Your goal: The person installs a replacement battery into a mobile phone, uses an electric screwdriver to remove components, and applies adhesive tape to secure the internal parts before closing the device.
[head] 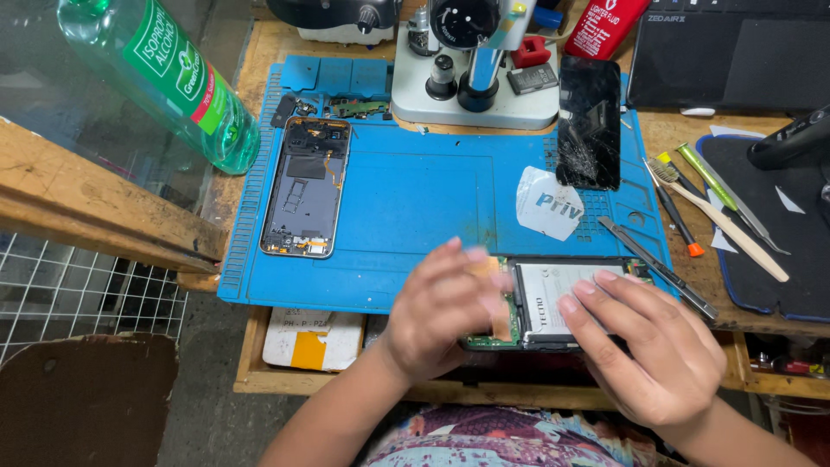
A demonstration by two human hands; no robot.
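Observation:
An opened phone body [553, 298] with a white battery and a green board lies at the near edge of the blue work mat [406, 199]. My left hand [445, 311] rests over its left end, fingers touching a tan flex strip on the board. The phone's right side is steadied by my right hand [653, 346], fingertips on the battery. A second opened phone frame [307, 186] lies on the mat's left part. A cracked black screen [589, 121] lies at the mat's far right.
A microscope base [471, 95] stands at the back. A green clear bottle [164, 73] leans at the left. Tweezers, a brush and screwdrivers [709, 207] lie at the right, beside a black mat [778, 251]. A white sticker piece [547, 203] lies mid-mat.

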